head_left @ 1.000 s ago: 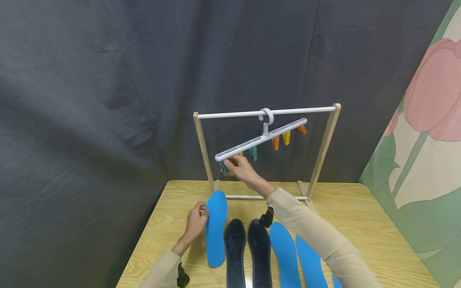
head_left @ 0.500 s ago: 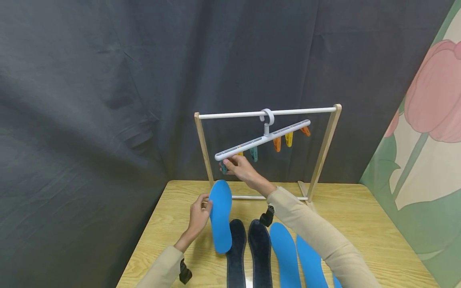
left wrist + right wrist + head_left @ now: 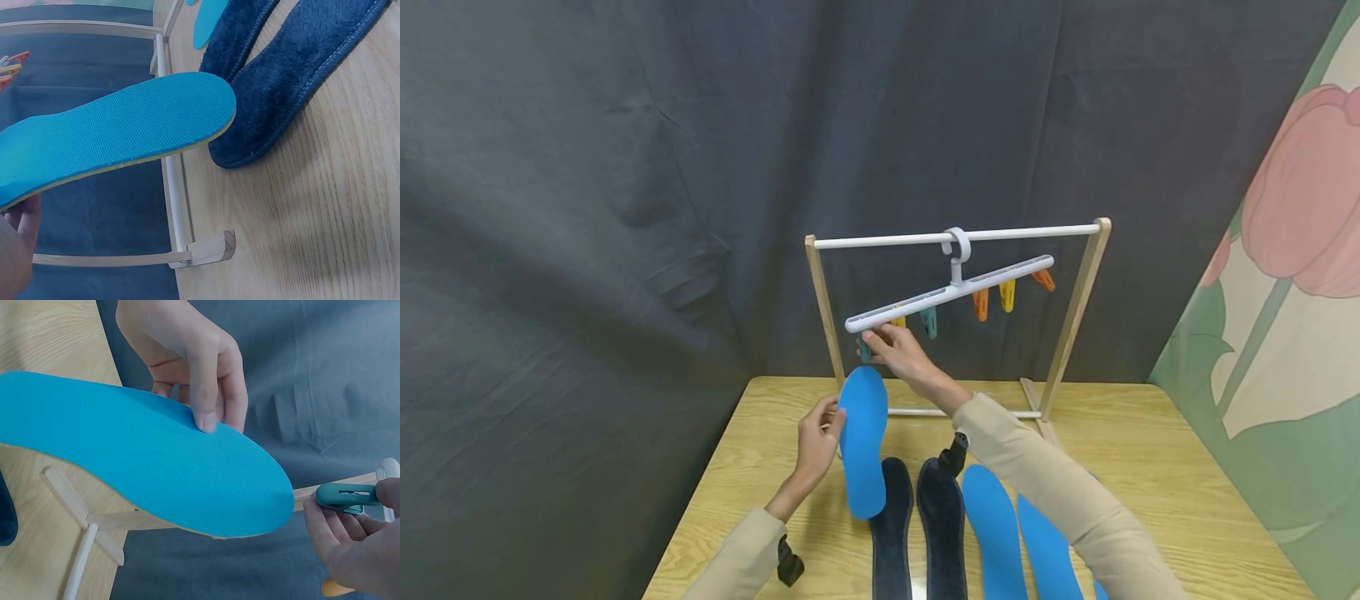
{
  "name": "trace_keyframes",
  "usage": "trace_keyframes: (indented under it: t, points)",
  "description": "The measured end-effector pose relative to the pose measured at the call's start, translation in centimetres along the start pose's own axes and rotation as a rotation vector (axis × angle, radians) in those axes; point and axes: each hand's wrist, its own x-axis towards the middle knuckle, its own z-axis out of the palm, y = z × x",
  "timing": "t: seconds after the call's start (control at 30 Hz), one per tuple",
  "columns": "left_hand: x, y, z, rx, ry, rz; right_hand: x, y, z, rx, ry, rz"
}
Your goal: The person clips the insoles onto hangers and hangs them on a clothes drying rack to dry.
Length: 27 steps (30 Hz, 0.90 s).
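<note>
My left hand (image 3: pixel 817 433) pinches a blue insole (image 3: pixel 862 442) by its edge, thumb on its face. The insole stands raised over the table, its wide end up, close below a teal clip (image 3: pixel 347 495). My right hand (image 3: pixel 904 354) pinches that clip between thumb and fingers, at the left end of a white clip hanger (image 3: pixel 951 292). The hanger hooks over the rack's top bar and tilts, left end low. More clips hang along it, among them an orange clip (image 3: pixel 981 305) and a yellow clip (image 3: pixel 1007 295).
A wooden rack (image 3: pixel 1087 317) with white bars stands at the back of the table (image 3: pixel 1165 467). Two dark fleece insoles (image 3: pixel 942 525) lie in front of it, beside more blue insoles (image 3: pixel 995 533) partly under my right sleeve. A dark curtain (image 3: pixel 880 125) hangs behind.
My left hand has lifted the blue insole up and slightly right, toward the teal clip. The hanger's left end has risen a little and its right end has dropped; my right hand keeps its pinch.
</note>
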Motion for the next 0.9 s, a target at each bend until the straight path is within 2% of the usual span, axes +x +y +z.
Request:
trace_keyframes:
  t: [0.2, 0.57, 0.9]
  points:
    - [0.0, 0.0, 0.1, -0.025, 0.015, 0.033, 0.0, -0.2, 0.4, 0.020, 0.039, -0.018]
    - [0.1, 0.4, 0.0, -0.046, -0.006, 0.068, 0.1, -0.3, 0.8, -0.011, 0.117, -0.014]
    - [0.5, 0.7, -0.2, -0.051, 0.016, 0.049, 0.3, -0.1, 1.2, -0.012, 0.155, -0.020]
